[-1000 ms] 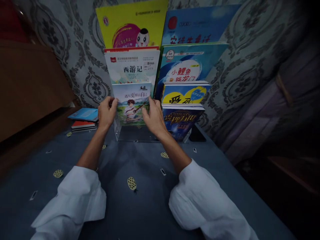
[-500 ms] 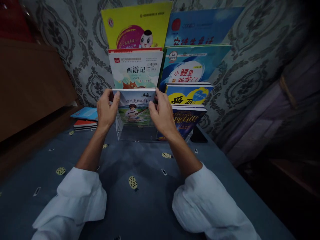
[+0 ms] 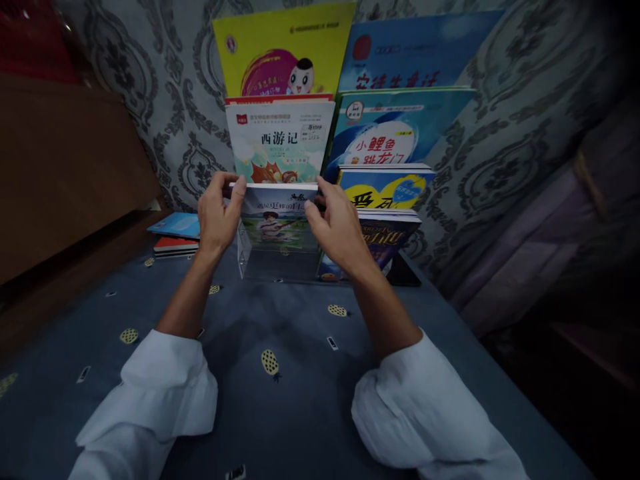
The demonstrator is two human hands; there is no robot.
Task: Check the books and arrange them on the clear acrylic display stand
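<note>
Both of my hands grip one book [image 3: 277, 223], whose cover shows a seated figure in a green landscape. My left hand [image 3: 220, 210] holds its upper left corner between thumb and fingers. At the upper right corner my right hand [image 3: 337, 223] pinches it the same way. The book leans back, its top edge tilted toward me, at the front tier of a clear stand [image 3: 243, 250]. Right behind it stands a white book [image 3: 280, 140] with a red logo, and behind that a tall yellow book [image 3: 285, 50].
In the stand's right column are a dark purple book [image 3: 385, 233], a blue-and-yellow book [image 3: 395, 187], a teal book [image 3: 400, 127] and a blue book [image 3: 420, 50]. A small pile of books [image 3: 175, 227] lies left on the patterned tablecloth [image 3: 300, 400]. A brown box [image 3: 70, 167] stands far left.
The held book's top edge has tipped toward me and sits slightly lower against the white book. Both hands keep their hold. The whole view has shifted slightly.
</note>
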